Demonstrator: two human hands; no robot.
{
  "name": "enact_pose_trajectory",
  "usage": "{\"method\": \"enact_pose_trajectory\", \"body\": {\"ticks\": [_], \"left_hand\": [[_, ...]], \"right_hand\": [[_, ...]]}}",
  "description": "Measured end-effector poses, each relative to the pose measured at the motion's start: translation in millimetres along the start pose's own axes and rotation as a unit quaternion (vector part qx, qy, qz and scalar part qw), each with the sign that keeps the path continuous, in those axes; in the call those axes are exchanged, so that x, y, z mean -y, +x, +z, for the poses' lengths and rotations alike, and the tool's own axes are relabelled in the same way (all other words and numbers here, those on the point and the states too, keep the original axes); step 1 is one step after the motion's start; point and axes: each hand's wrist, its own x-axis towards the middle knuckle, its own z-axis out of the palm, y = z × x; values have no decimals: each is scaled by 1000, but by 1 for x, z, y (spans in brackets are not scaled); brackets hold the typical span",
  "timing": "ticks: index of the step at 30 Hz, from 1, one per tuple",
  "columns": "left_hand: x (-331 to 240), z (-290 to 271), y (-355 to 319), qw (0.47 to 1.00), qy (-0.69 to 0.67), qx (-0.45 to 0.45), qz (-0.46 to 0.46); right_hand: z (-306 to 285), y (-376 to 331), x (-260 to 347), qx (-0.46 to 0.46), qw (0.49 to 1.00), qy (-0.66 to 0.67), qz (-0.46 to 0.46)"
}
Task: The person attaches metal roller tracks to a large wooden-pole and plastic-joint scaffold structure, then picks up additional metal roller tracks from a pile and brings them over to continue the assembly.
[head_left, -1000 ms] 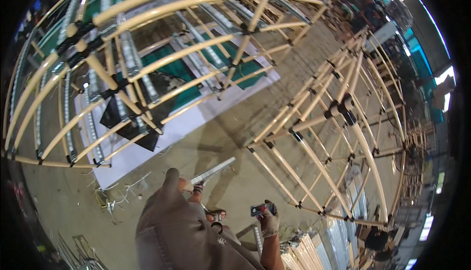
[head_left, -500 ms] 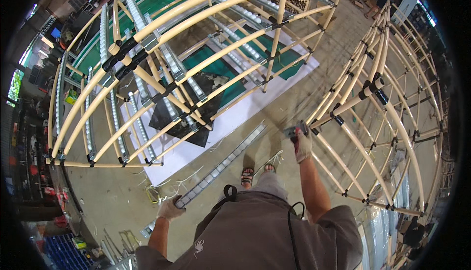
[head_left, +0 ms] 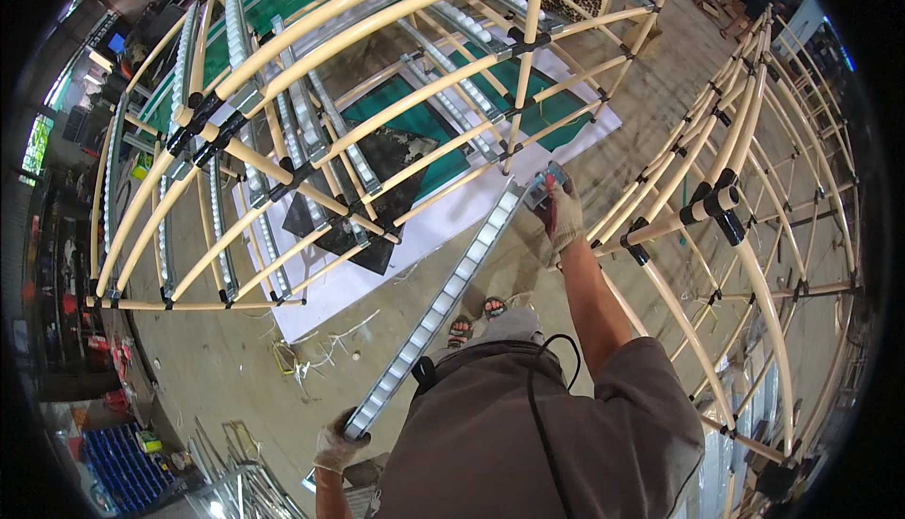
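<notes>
My left hand (head_left: pixel 336 445), in a whitish work glove, is closed around the near end of a long roller track (head_left: pixel 432 319), a metal rail with a row of white rollers. The track slants away from me to the upper right, held above the floor. My right hand (head_left: pixel 564 219), gloved too, grips a small grey metal bracket (head_left: pixel 537 195) close beside the track's far end. Whether bracket and track touch, I cannot tell. The fingers of the right hand are partly hidden by the angle.
A large rack of cream pipes (head_left: pixel 396 137) with black joints and several roller tracks stands ahead to the left. A second pipe frame (head_left: pixel 693 208) rises close on my right. White sheeting (head_left: pixel 325 307) lies under the left rack. Metal rails (head_left: pixel 247 486) lie at lower left.
The roller track has swung to a steeper slant, and its far end is higher in view. My right hand has moved forward and left with the bracket, to the track's far end.
</notes>
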Motion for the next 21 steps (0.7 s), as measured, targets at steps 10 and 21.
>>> {"method": "enact_pose_trajectory", "body": {"ticks": [10,21], "left_hand": [[-29,45,-21,1000,17,-21,0],[-41,63,-38,999,38,-37,0]], "right_hand": [[-11,55,6,8,998,-54,29],[-17,73,3,124,992,-1,7]]}}
